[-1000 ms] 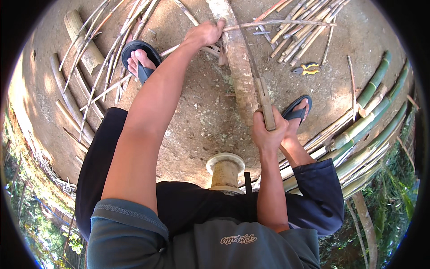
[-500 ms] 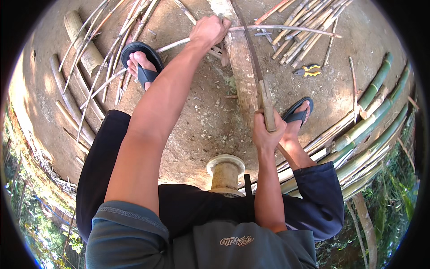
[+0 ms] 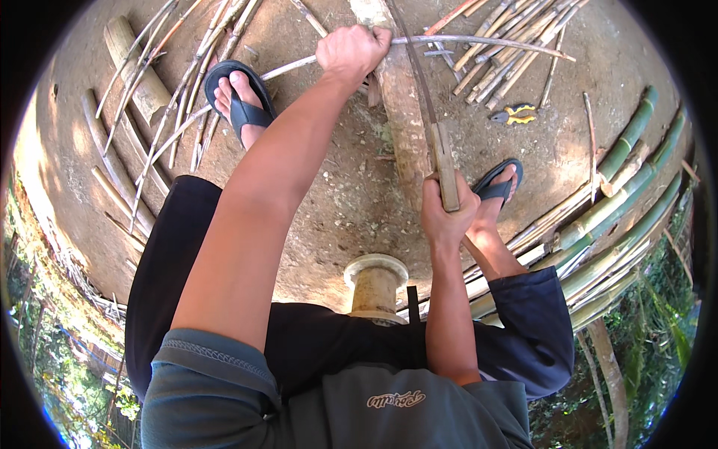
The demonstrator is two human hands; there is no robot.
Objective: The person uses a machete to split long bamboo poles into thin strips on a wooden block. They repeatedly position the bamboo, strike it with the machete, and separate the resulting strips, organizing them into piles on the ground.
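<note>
- Your left hand (image 3: 353,51) is at the far middle of the scene, fist closed around a slender stick (image 3: 486,40), its thumb side over the left edge of a log (image 3: 404,127).
- That stick runs crosswise: out to the right of your fist it passes over the log, and out to the left it reaches your left sandal (image 3: 248,114); whether the sole presses on it you cannot tell from here.
- Your right hand (image 3: 449,209) is wrapped firmly about the wooden handle (image 3: 446,165) of a long-bladed tool, beside the log's near end.
- The tool's thin dark blade (image 3: 420,75) points away from you and crosses the stick just right of your left fist; how deep it bites is too fine to see.
- To the right of the log lie yellow-and-black pliers (image 3: 513,114), with a heap of cut sticks (image 3: 516,49) beyond them.
- Green bamboo poles (image 3: 636,135) lie farther right.
- Between your legs, near you, stands a pale flanged post (image 3: 376,288).
</note>
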